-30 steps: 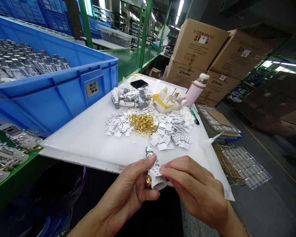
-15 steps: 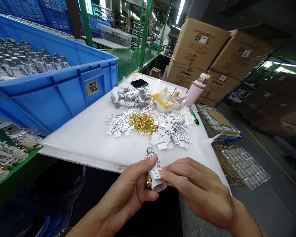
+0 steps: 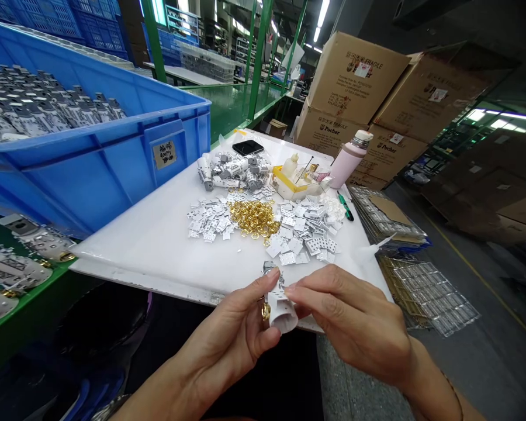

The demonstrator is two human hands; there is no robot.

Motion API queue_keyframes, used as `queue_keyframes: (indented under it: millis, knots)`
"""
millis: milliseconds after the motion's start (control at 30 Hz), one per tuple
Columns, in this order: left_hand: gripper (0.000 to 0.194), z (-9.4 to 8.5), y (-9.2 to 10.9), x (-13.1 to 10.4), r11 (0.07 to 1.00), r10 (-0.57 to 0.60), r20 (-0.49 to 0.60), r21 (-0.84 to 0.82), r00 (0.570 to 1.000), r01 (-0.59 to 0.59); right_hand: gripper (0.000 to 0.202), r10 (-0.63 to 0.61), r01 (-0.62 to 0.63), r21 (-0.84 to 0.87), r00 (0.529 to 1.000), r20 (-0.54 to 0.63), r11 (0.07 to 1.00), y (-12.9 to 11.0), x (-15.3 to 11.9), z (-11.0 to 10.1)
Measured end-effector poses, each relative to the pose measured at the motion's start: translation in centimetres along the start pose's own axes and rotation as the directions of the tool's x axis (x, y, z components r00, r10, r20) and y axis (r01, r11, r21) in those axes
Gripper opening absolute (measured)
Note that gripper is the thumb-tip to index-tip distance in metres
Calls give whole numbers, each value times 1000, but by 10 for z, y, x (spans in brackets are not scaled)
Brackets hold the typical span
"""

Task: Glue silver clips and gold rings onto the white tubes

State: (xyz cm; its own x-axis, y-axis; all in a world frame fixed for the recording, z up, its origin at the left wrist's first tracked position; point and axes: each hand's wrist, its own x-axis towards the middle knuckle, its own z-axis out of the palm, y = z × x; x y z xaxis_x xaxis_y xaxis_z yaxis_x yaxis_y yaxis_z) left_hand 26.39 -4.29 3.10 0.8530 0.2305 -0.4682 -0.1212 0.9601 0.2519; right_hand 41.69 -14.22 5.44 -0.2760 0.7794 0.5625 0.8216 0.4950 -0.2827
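My left hand (image 3: 241, 318) is wrapped round a white, tube-shaped model part (image 3: 282, 309) with a grey end and a hollow, open end turned towards me. A gold ring (image 3: 266, 311) shows on its side, by my left fingers. Against the part's upper right side, the fingertips of my right hand (image 3: 355, 318) are pinched together; whatever is between them is hidden. Just beyond my hands lie a heap of gold rings (image 3: 254, 219), a pile of small white panels (image 3: 210, 219) to its left and larger dotted white panels (image 3: 304, 231) to its right.
More white model parts (image 3: 236, 169) lie at the back of the white table (image 3: 158, 234), near a phone (image 3: 248, 147). A yellow-rimmed tray (image 3: 289, 186), a pink bottle (image 3: 349, 158) and a green pen (image 3: 345, 207) are at right. A blue crate (image 3: 127, 158) stands left, cardboard boxes (image 3: 355, 73) behind.
The model part has tilted, so more of its hollow end faces me. My right hand has shifted slightly up, its fingertips now nearer the part's upper side.
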Motion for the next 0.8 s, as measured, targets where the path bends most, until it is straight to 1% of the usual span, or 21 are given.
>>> queue_keyframes:
  millis: [133, 300, 367, 567, 700, 733, 800]
  knots:
    - [28, 1, 0, -1, 1000, -14, -3, -21, 1000, 14, 27, -24, 24, -11, 1000, 4, 1000, 1, -4, -1]
    - [23, -4, -1, 1, 1000, -1, 17, -2, 1000, 1, 27, -92, 95, -23, 989, 114, 995, -1, -4, -6]
    - [21, -5, -2, 1, 999, 16, 20, 30, 1000, -17, 27, -111, 119, -50, 984, 142, 992, -5, -1, -10]
    - [21, 0, -5, -4, 963, 121, 2, 243, 993, -118, 37, -146, 178, -165, 971, 191, 970, -17, 9, -14]
    - [14, -2, -4, -9, 951, 171, 41, 254, 984, -176, 39, -182, 225, -198, 960, 213, 954, -19, 12, -12]
    - [17, -4, -4, -10, 951, 172, 49, 250, 984, -179, 40, -187, 229, -198, 960, 208, 953, -19, 13, -11]
    - [38, -9, -4, -12, 955, 173, 37, 237, 984, -176, 39, -188, 226, -211, 964, 187, 951, -19, 14, -9]
